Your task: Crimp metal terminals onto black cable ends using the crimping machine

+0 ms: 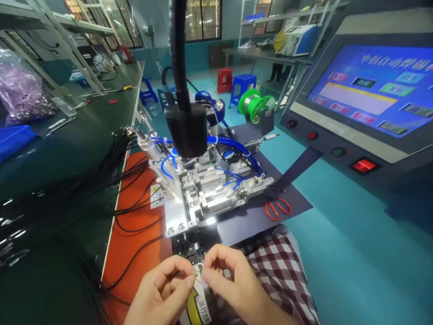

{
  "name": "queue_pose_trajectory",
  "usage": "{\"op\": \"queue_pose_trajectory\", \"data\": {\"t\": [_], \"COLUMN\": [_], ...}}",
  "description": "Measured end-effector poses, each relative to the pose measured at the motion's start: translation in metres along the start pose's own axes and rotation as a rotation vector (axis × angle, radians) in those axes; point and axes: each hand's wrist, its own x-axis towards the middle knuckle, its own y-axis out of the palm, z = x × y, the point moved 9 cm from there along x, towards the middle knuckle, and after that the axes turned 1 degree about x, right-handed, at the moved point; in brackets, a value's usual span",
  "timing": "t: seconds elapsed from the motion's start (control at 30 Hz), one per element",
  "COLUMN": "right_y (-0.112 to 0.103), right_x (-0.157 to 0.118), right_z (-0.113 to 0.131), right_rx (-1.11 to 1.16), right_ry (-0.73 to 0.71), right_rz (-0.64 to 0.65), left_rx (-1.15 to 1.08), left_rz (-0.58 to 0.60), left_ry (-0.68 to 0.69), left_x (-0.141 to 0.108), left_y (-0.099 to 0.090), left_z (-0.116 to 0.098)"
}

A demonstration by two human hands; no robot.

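Note:
My left hand point(165, 286) is closed in a pinch, thumb against forefinger, at the front of the machine. Thin wire ends point(197, 274), one greenish and one copper-coloured, show at its fingertips. Close beside it, my right hand point(232, 277) is pinched too, its fingertips almost meeting the left ones; what lies between them is too small to make out. Just behind the hands stands the soldering machine point(216, 198), with metal slides and blue air tubes. Under the fingers is a label with a yellow arrow point(194, 309).
Black cables point(135, 212) spread from the dark bench over an orange mat point(135, 253). Red-handled scissors point(278, 209) lie on the machine's base plate. A black hose nozzle point(186, 128) hangs overhead. A green solder spool point(253, 106) and a touchscreen panel point(365, 85) stand beyond and right.

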Motion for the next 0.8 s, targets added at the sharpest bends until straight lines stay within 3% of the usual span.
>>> {"op": "queue_pose_trajectory", "data": {"t": [0.17, 0.27, 0.5, 0.8], "right_y": [-0.027, -0.036, -0.012, 0.02], "right_x": [-0.016, -0.022, -0.027, -0.019], "right_z": [-0.016, -0.028, -0.025, -0.009], "right_rx": [0.048, 0.066, 0.054, -0.054], "right_ry": [0.043, 0.063, 0.073, -0.013], "right_rz": [-0.047, -0.075, -0.018, 0.096], "left_rx": [0.069, 0.019, -0.031, -0.135], "left_rz": [0.054, 0.027, 0.03, 0.092], "left_ry": [0.024, 0.083, 0.132, 0.097], "left_x": [-0.012, -0.021, -0.03, -0.024], "left_y": [0.005, 0.002, -0.002, 0.001], "left_z": [-0.003, -0.002, 0.008, -0.008]}}
